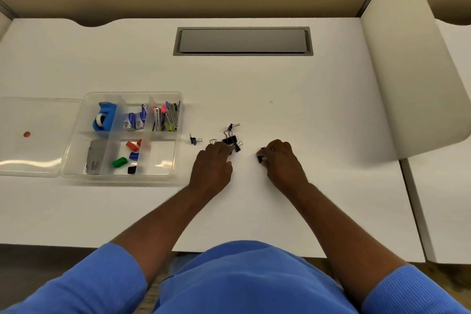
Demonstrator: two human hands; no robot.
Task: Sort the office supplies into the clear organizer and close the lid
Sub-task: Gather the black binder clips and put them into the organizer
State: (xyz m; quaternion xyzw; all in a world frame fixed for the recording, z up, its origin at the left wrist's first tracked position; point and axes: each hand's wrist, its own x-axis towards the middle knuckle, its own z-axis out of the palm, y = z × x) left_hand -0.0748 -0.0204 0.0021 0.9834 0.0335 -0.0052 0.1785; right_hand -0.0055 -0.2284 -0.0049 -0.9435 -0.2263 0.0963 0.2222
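The clear plastic organizer (175, 120) is mostly filled (lid off, left of it); right of it, black binder clips (230, 139) remain, the left hand (212, 163) reaching them with curled fingers, the right hand (279, 158) pinching one.

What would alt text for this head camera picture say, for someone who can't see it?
Seen from above, a person's left hand and right hand gather small black binder clips on a white desk. To the left sits a clear organizer with a blue tape dispenser and other supplies, its lid lying beside it.
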